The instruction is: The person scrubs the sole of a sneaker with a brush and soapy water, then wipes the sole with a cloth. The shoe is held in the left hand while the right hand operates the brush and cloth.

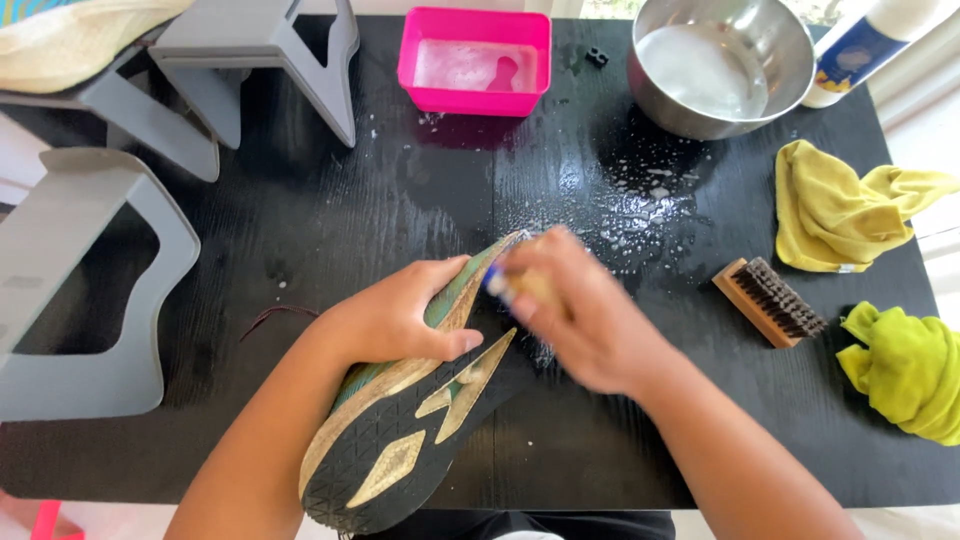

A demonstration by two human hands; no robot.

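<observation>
Your left hand (pixel 400 315) is wrapped around a shoe (pixel 415 410). You hold it on its side over the near part of the black table (pixel 300 200), so its dark sole with tan patches faces up at you. Your thumb lies across the sole.

Your right hand (pixel 575 310) is closed around a small brush (pixel 520 285) and presses it on the toe end of the shoe. This hand looks blurry, so the brush is hard to see well.

At the far edge of the table sits a pink tub (pixel 473 60). It has a little soapy water in the bottom. To its right is a round metal bowl (pixel 720 65), and it has cloudy water in it too. Wet drops and foam lie on the table between the bowl and your right hand.

A white bottle (pixel 870 40) leans at the far right corner, just beside the bowl. On the right side lie a wooden brush (pixel 768 300) with dark bristles and two yellow cloths (pixel 850 215), both crumpled. Grey stands (pixel 90 270) are on the left.
</observation>
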